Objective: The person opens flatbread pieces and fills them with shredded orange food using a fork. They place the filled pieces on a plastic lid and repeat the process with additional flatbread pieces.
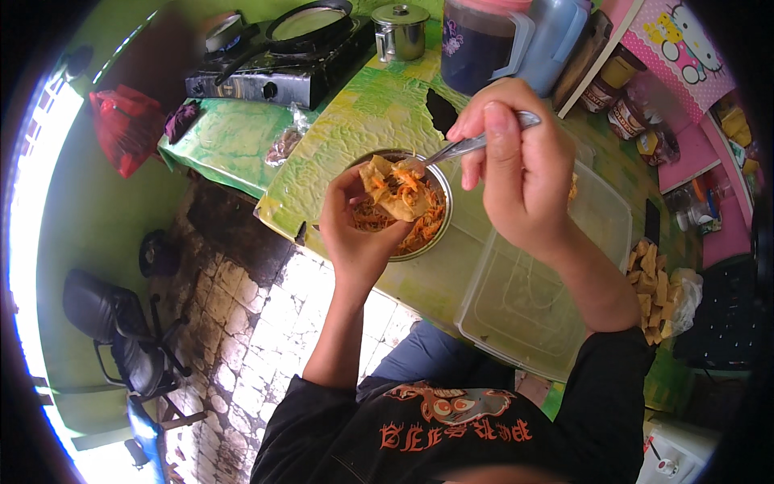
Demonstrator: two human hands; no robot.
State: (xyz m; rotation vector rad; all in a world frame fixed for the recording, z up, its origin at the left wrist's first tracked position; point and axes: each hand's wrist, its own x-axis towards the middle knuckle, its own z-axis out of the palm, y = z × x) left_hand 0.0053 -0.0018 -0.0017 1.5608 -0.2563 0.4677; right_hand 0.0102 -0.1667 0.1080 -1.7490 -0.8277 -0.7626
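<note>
My left hand (pixel 355 234) holds a split piece of fried tofu (pixel 409 208), its fingers and thumb pressed round the sides. Shredded orange carrot filling shows in the tofu's opening. Pinched in my right hand (pixel 520 165) is a metal spoon (pixel 463 148), whose tip meets the filling at the tofu's upper edge. Beneath the tofu stands a round metal bowl (pixel 447 211) with more shredded vegetable filling (pixel 421 236), partly hidden by my left hand. A clear plastic container (pixel 516 298) lies under my right forearm; a bit of orange food shows near its far side.
Several tofu pieces (pixel 650 282) lie in a plastic bag at the right. A gas stove (pixel 278 85) with a frying pan (pixel 310 22), a lidded metal pot (pixel 401 32) and plastic pitchers (pixel 480 48) stand at the back. Jars (pixel 627 117) fill a pink shelf. An office chair (pixel 133 339) is at left.
</note>
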